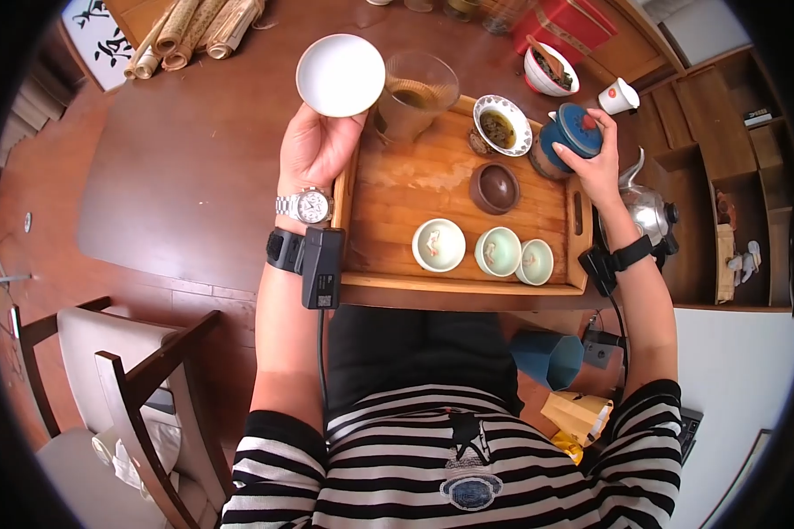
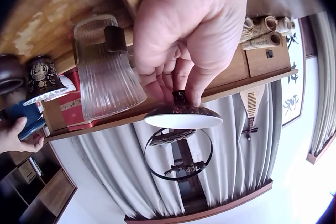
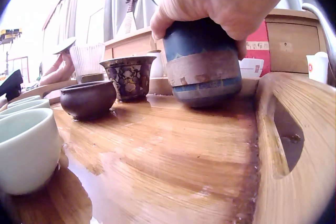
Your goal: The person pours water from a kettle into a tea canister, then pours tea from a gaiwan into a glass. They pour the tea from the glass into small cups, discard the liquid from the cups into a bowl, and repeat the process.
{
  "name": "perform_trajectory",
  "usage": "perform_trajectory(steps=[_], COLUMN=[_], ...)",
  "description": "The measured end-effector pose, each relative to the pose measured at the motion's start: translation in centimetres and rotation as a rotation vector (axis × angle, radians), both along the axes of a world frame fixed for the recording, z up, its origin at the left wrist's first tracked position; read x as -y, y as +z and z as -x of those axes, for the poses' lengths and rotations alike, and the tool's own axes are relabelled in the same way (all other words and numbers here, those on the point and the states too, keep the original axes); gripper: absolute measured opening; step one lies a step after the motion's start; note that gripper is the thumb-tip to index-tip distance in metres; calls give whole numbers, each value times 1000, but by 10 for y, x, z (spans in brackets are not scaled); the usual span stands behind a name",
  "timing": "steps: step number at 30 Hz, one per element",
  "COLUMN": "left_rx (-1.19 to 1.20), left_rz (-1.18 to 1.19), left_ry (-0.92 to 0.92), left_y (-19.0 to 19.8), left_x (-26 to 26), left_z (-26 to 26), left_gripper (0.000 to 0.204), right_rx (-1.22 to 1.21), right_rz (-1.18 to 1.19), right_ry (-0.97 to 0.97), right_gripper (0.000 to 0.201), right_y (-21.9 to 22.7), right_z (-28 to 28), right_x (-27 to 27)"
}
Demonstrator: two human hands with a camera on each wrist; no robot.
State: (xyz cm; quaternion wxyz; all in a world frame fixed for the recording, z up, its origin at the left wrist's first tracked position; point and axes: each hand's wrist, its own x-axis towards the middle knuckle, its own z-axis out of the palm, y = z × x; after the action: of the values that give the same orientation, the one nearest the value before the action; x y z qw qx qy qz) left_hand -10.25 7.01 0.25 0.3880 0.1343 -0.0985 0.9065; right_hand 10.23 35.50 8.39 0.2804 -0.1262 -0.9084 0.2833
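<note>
As the left hand [image 1: 316,152] pinches a white-lined lid [image 1: 340,75] by its knob [image 2: 179,96] at upper left of the frame, the right hand [image 1: 597,167] grips a blue teapot [image 1: 554,137] at upper right; between them, nearer the right, sits a patterned bowl [image 1: 517,112].

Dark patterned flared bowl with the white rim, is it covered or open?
Open: wet-looking leaves show inside the bowl, while the left hand holds a white-lined, dark patterned lid away from it.
</note>
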Motion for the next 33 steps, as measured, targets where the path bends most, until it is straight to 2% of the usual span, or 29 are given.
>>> perform_trajectory(steps=[4,5,9,13,14,15,16,17,20,22,26,28,31,33], left_rx=[-58,-71,-122,-185,-198,-209,-293,-348,-379,-433,-486,-502,-620,-737], left_rz=[132,136,212,156,180,199,235,256,303,376,458,487,589,738], left_ry=[74,72,102,152,147,143,178,168,168,170,149,157,180,218], left_y=[2,2,2,5,11,18,30,31,44,58,90,100,110,117], left_x=[0,0,-3,-8,-6,-7,2,-5,-3,0,2,-3,-12,-24], left_z=[-1,-1,-2,-2,-4,-8,-6,-10,-12,-14,-25,-28,-32,-38], left_gripper=[38,38,33,30,28,26,24,22,21,22,22,21,17,12], right_rx=[-76,-44,-8,-5,-17,-15,-46,-34,-50,-106,-156,-148,-185,-206], right_rz=[79,-10,-7,159,231,195,270,93,151,246,260,170,201,269], right_ry=[34,-17,10,95,135,110,232,126,127,228,238,144,159,201], right_gripper=[63,60,59,60,60,61,62,62,61,61,59,59,59,59], right_y=[-7,-11,-16,-21,-26,-24,-36,-45,-50,-61,-66,-65,-71,-70], right_z=[-3,-6,-15,-14,-13,-14,-11,-11,-9,-4,0,0,3,4], right_x=[-3,-13,-22,-30,-36,-35,-50,-62,-67,-76,-76,-75,-76,-71])
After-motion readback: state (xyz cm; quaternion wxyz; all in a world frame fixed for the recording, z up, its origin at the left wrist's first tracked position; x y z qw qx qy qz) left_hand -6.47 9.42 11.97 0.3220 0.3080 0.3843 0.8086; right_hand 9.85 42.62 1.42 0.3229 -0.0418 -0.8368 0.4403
